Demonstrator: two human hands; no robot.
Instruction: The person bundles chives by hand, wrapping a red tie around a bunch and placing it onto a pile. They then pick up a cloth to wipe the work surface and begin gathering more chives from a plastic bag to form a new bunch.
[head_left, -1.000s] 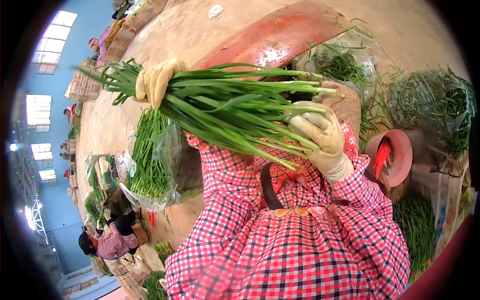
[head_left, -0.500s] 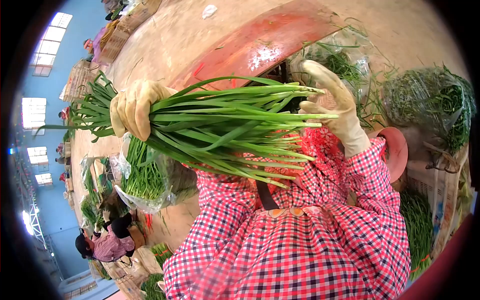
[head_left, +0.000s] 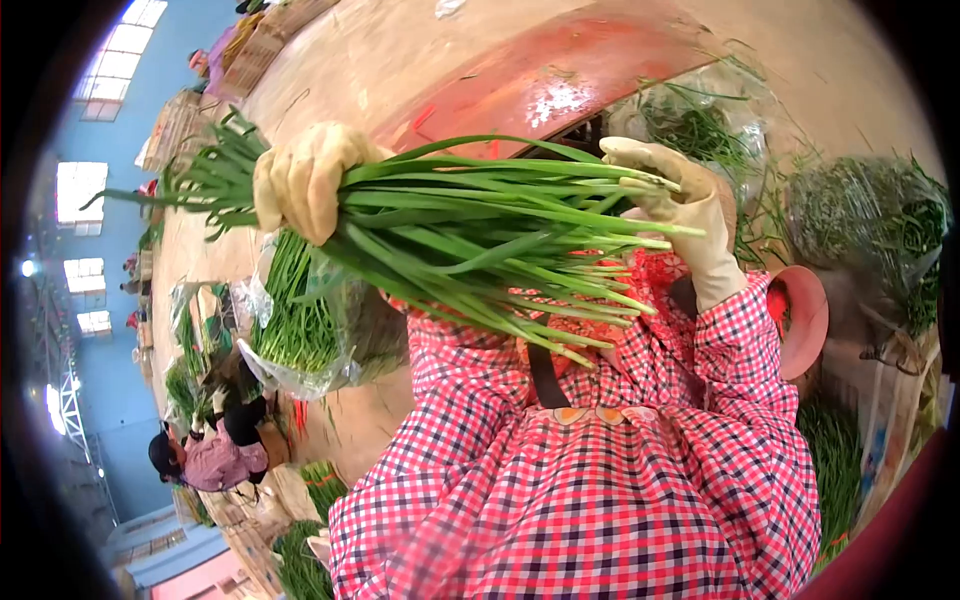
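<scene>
Head view. Item: bundle of green stalks, long and loose, no tie visible, held level in the air in front of a checked red smock, clear of every surface. Left hand, gloved: grip clenched around the bundle near its leafy end, with leaves fanning out beyond the fist. Right hand, gloved: grip released, fingers straight, palm laid against the pale cut ends, grasping nothing. Around: clear bag of greens below the left hand; red counter behind the bundle; pink bowl beside the right sleeve; wrapped greens at far right; another person crouched at lower left, well apart. Risks, as judged: one fist carries the whole weight and the lower stalks splay away from the rest, so a slackened clench could let them slide out onto the floor. A hard push from the flat palm could buckle the tender ends. Too tight a squeeze could crush leaves at the fist.
</scene>
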